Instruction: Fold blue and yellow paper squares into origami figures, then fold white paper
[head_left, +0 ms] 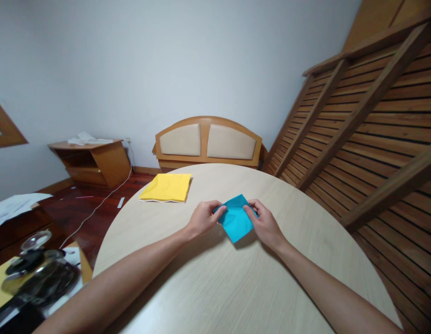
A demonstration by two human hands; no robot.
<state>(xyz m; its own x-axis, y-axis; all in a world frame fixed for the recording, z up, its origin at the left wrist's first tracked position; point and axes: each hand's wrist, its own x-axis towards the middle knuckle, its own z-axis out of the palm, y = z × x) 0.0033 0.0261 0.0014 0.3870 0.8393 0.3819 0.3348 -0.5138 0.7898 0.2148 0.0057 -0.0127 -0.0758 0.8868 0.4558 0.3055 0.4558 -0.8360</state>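
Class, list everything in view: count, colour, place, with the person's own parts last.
Table: 1, pale, centre
Blue paper: 1, blue, held above the table
Yellow paper: count unclear, yellow, table's far left
Headboard: 1, brown and cream, behind the table
Slatted frame: 1, brown, right side
Cabinet: 1, brown, left
White sheets: several, white, cabinet top, left edge
Wall frame: 1, brown, left edge
Cable: 1, white, left floor
Shiny clutter: count unclear, clear and dark, lower left
Walls: 2, pale, behind
Floor: 1, dark red, left
Forearms: 2, bare, bottom
Left hand: 1, bare, on the blue paper's left
Right hand: 1, bare, on its right
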